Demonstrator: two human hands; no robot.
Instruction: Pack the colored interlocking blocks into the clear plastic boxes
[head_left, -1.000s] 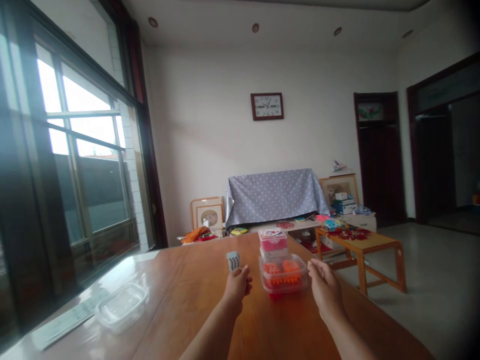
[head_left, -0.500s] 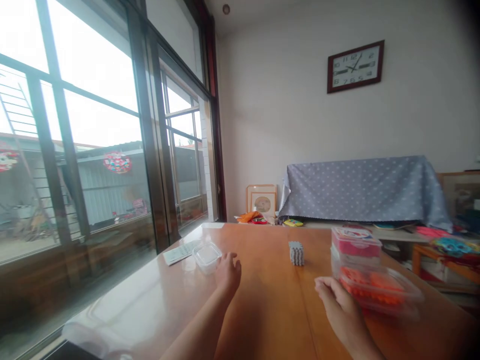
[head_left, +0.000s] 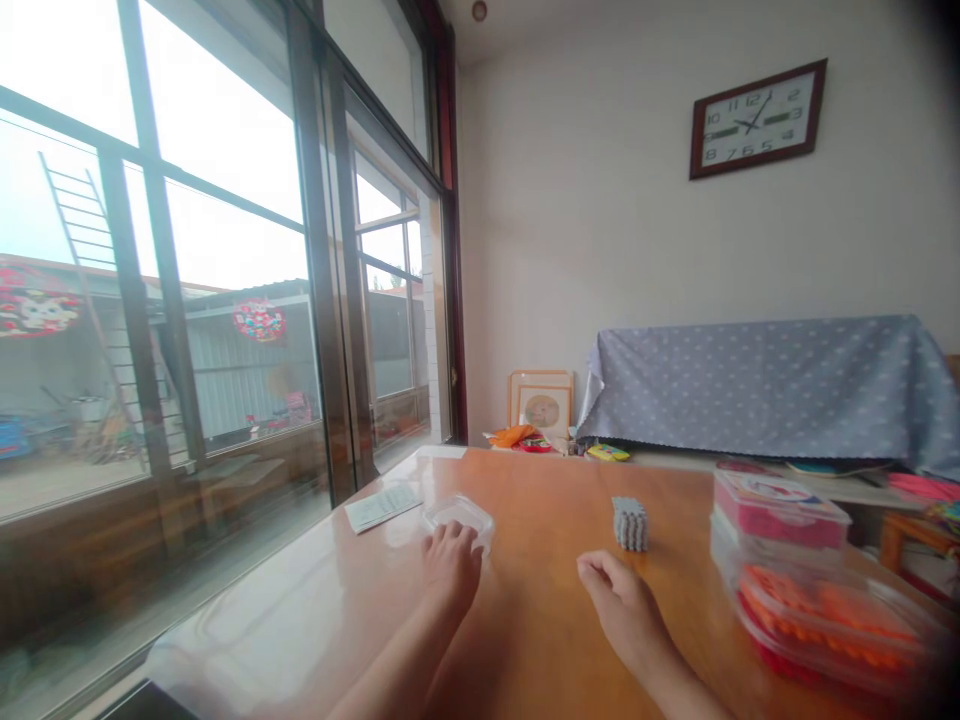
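My left hand (head_left: 453, 568) reaches over the near edge of a clear plastic container (head_left: 480, 514), its fingers a little apart and bent downward. Whether the fingertips touch the container is hidden behind the hand. My right hand (head_left: 621, 600) hovers over the middle of the table (head_left: 540, 620), fingers curled in and thumb against them. What they hold, if anything, does not show. Beyond the right hand stands a small grey stack of ridged pieces (head_left: 630, 524), apart from it.
At right, a pink-and-clear lidded box (head_left: 784, 515) stands behind a clear container of orange pieces (head_left: 832, 620). A printed paper (head_left: 384, 508) lies by the window at left. A dark object (head_left: 146, 702) shows at the lower left corner. A polka-dot cloth (head_left: 757, 390) covers something behind.
The view has turned left, so everything shifts right. Against the table, my left hand has moved left onto the clear container's near edge. My right hand has moved left, away from the orange pieces.
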